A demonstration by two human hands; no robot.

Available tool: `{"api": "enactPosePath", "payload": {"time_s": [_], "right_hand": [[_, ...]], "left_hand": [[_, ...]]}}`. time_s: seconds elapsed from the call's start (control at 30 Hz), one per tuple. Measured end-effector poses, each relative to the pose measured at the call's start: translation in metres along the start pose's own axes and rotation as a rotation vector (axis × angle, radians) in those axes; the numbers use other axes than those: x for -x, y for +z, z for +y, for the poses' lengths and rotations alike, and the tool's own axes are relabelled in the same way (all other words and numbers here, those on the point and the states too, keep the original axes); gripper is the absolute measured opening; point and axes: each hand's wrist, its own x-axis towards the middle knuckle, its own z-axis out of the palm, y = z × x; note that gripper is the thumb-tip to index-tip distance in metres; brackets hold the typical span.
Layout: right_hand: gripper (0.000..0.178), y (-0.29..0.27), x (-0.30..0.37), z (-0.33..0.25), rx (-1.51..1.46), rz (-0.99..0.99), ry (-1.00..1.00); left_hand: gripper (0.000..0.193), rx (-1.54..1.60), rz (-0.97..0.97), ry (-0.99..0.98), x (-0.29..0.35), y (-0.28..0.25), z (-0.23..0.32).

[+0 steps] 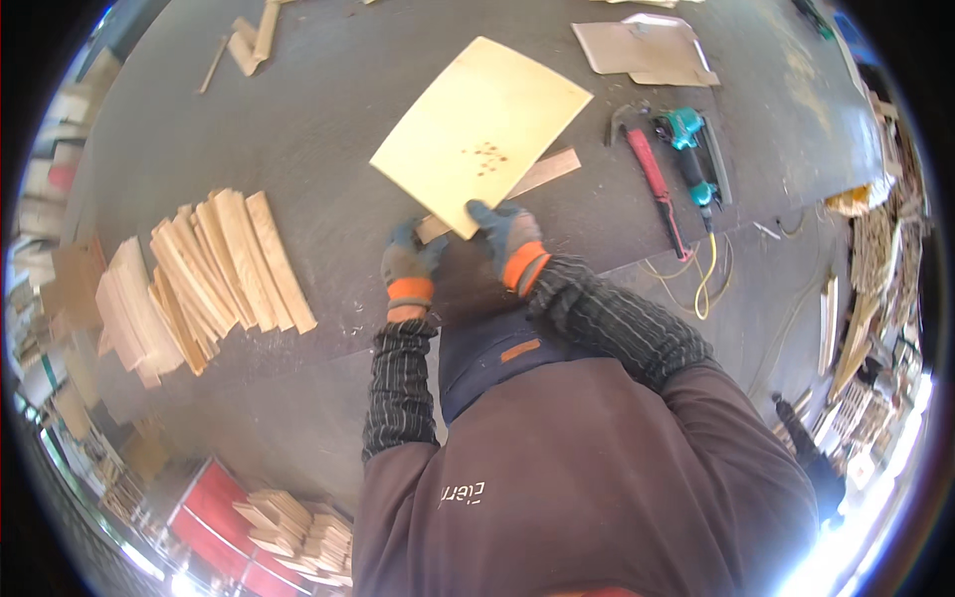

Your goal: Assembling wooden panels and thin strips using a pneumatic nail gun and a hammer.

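Note:
A pale yellow square board [468, 129] with several small brown spots is tilted over the dark table, one corner pointing toward me. My right hand [509, 244], in a grey and orange work glove, is closed on that near corner. Partly under the board lies a thin wooden strip [550, 171], its right end sticking out. At the strip's left end is my left hand [408, 267], gloved alike, with its fingers closed around the end; the fingertips are partly hidden.
Several wooden slats [229, 259] lie fanned out at the left. To the right are a red-handled hammer [652, 174] and a teal air nailer [686, 149] with a yellow hose [708, 279]. Cardboard pieces [642, 50] lie farther back; wood scraps [254, 40] sit far left.

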Motion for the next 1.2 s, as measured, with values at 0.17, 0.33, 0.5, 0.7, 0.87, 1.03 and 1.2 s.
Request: {"api": "enactPosePath", "payload": {"time_s": [0.17,0.33,0.5,0.7,0.87,1.03,1.2], "right_hand": [[0.026,-0.021,0.019,-0.018,0.593,-0.302,0.401],[0.043,-0.106,-0.043,-0.088,1.028,0.077,-0.795],[0.069,-0.127,-0.071,-0.165,1.817,-0.02,-0.686],[0.065,-0.121,-0.064,-0.164,1.673,-0.156,-0.707],[0.054,-0.158,-0.06,-0.145,1.64,-0.108,-0.871],[0.063,-0.16,-0.078,-0.129,1.405,0.061,-0.451],[0.044,-0.16,-0.074,-0.134,1.654,0.081,-0.701]], "left_hand": [[0.063,0.148,-0.07,0.022,0.015,-0.017,0.016],[0.065,0.373,-0.025,-0.222,0.014,-0.008,0.005],[0.059,-0.114,-0.123,-0.23,0.002,-0.015,0.031],[0.057,-0.198,-0.117,-0.227,0.0,-0.018,0.029],[0.056,-0.227,-0.126,-0.137,-0.014,-0.021,0.035],[0.054,-0.162,-0.06,-0.065,-0.006,-0.01,0.025],[0.053,-0.305,-0.017,-0.041,0.007,-0.002,0.033]]}}
